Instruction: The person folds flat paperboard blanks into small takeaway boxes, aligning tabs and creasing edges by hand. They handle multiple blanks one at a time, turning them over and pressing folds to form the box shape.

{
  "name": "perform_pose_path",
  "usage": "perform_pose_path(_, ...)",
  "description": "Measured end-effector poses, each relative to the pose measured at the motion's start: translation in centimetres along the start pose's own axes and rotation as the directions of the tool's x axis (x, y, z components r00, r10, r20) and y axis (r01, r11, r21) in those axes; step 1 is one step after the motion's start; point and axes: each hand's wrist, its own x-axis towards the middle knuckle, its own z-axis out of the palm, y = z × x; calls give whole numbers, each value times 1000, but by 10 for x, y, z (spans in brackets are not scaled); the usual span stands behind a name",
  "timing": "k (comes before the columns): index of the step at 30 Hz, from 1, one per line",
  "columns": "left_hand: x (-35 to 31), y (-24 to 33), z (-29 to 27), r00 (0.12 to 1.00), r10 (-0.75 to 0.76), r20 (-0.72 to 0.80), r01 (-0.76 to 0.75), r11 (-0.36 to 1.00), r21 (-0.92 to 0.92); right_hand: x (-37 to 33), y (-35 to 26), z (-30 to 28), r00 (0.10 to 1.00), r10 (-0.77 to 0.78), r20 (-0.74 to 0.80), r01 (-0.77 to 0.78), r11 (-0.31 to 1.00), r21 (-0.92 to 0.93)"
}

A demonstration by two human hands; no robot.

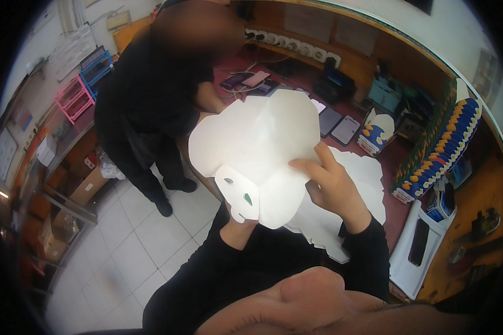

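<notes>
A white paperboard carton blank, partly folded up with its flaps spread, is held in front of me. One folded flap near me has small green slots in it. My left hand grips the carton from below at its near left side, its fingers mostly hidden behind the board. My right hand pinches the right edge, thumb and fingers on the panel. Beneath it, more flat white carton blanks lie on the dark red tabletop.
A tall nested stack of printed cartons leans at the right, near a single folded carton. Several phones lie behind. A dark phone rests on a white tray. Another person in black stands at the far left.
</notes>
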Motion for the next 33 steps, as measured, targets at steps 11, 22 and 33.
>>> perform_pose_path(11, -10, -5, 1, 999, -11, -41, 11, 1000, -5, 0, 0, 10, 989, -52, -140, 56, 998, 20)
perform_pose_path(22, -21, -9, -3, 999, -29, -41, 28, 1000, -10, 6, -4, 12, 969, -146, -200, 159, 986, 53)
perform_pose_path(33, -25, -4, -4, 998, -56, -24, 55, 998, -34, 3, -3, 21, 938, -53, -342, 118, 978, 172)
